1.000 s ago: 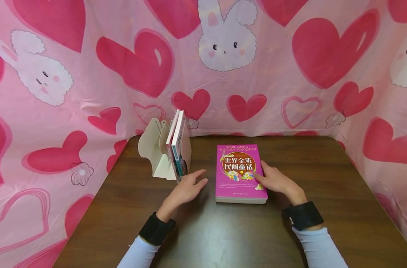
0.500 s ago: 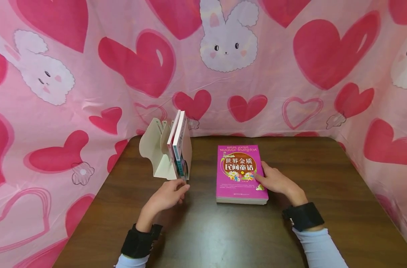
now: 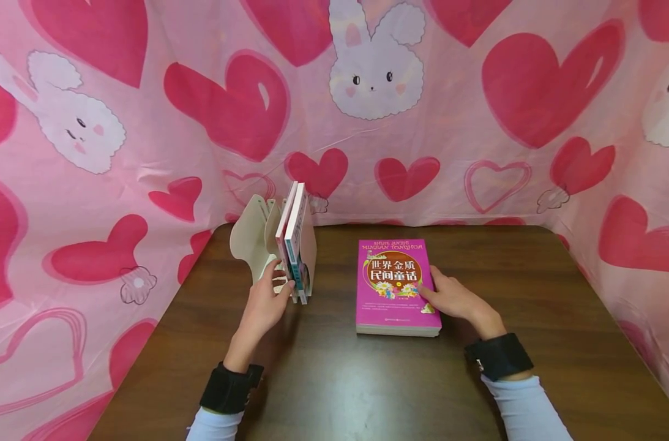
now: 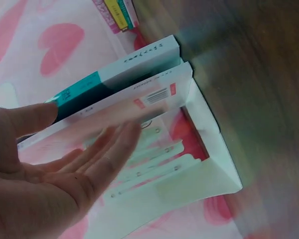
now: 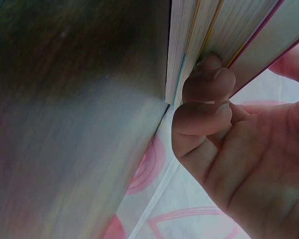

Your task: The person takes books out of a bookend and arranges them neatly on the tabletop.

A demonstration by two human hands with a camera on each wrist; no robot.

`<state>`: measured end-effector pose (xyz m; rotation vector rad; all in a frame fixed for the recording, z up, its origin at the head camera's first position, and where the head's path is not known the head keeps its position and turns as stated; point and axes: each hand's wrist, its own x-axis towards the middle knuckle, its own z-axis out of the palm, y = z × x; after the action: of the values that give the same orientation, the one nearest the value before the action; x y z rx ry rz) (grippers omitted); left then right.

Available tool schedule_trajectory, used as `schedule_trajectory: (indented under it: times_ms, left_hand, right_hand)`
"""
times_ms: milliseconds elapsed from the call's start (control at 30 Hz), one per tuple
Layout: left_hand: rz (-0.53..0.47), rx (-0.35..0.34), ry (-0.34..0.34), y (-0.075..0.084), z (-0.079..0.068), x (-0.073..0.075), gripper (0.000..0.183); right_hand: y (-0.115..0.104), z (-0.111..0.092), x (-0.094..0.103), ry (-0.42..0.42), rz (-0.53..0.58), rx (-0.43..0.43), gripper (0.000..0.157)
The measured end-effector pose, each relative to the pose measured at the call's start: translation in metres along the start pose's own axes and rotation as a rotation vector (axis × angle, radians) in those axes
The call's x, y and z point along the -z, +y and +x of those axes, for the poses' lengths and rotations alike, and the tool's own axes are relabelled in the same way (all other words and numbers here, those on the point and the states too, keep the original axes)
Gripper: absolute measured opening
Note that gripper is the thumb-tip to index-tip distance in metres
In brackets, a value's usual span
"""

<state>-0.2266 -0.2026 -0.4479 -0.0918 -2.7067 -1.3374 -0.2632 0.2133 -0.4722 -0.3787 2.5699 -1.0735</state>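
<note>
In the head view, a pink-purple storybook (image 3: 389,312) with a Chinese title lies flat on top of a stack. My right hand (image 3: 461,300) holds the stack's right side, thumb on the cover. Its curled fingers meet the page edges (image 5: 229,35) in the right wrist view. At left, my left hand (image 3: 264,309) reaches two upright books in a cream bookstand (image 3: 247,236). Its thumb touches the spine of the white-and-teal book (image 4: 134,59). Its fairly straight fingers lie along the cover side of a thinner pale-pink book (image 4: 149,94); whether they touch the cover I cannot tell.
The stand's other dividers (image 4: 154,164) rise left of the two books. A brown wooden table (image 3: 367,392) bears everything. Pink heart-and-rabbit cloth (image 3: 450,122) hangs behind and at both sides.
My left hand drew back from the gap between stand and stack, then moved up to the front of the two upright books. The right hand has stayed on the stack.
</note>
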Motion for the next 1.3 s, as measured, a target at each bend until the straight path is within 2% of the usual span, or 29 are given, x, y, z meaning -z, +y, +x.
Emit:
schedule_trajectory:
  times_ms: [167, 300, 533, 867, 1300]
  left_hand:
    - [-0.044, -0.057, 0.010, -0.003, 0.006, -0.004, 0.065]
    - [-0.074, -0.084, -0.018, -0.002, 0.008, -0.006, 0.067]
    - [-0.102, -0.073, -0.066, -0.005, 0.011, -0.008, 0.066]
    - [-0.088, -0.104, -0.046, -0.004, 0.011, -0.011, 0.065]
    - [-0.061, -0.082, -0.018, -0.001, -0.002, -0.013, 0.058]
  right_hand:
    - [0.000, -0.001, 0.000, -0.001, 0.008, 0.008, 0.088]
    - [-0.001, -0.002, 0.000, 0.003, 0.009, 0.012, 0.088]
    - [-0.002, -0.002, 0.000, -0.003, 0.026, 0.005, 0.090]
    - [-0.001, -0.003, -0.002, 0.002, 0.017, 0.002, 0.088]
    - [0.000, -0.002, -0.001, 0.005, 0.013, 0.018, 0.087]
